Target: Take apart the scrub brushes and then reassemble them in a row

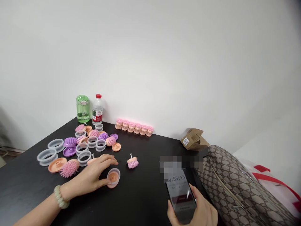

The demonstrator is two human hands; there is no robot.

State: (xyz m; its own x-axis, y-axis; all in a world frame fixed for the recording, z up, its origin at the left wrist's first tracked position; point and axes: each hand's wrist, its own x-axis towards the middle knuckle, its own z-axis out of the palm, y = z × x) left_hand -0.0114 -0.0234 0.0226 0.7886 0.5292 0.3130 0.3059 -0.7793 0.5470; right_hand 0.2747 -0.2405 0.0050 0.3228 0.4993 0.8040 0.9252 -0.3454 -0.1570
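The table (143, 194) was black. On its left part lay clear rings (48, 162), orange discs (56, 165) and pink and purple brushes (70, 168). Near the back edge stood a green container (83, 109), a bottle (97, 115) and six pink brush heads (131, 126) in one row, with a carton (195, 141) farther right.

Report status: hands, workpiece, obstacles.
Left hand: thumb at translucent plastic ring around round peach disc. Right hand: holding black rectangular phone. Possible obstacle: pink-bristled peach brush head nearby.

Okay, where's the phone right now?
In the head view, the phone is at the lower right, held in the right hand over the black table, just left of the patterned bag.
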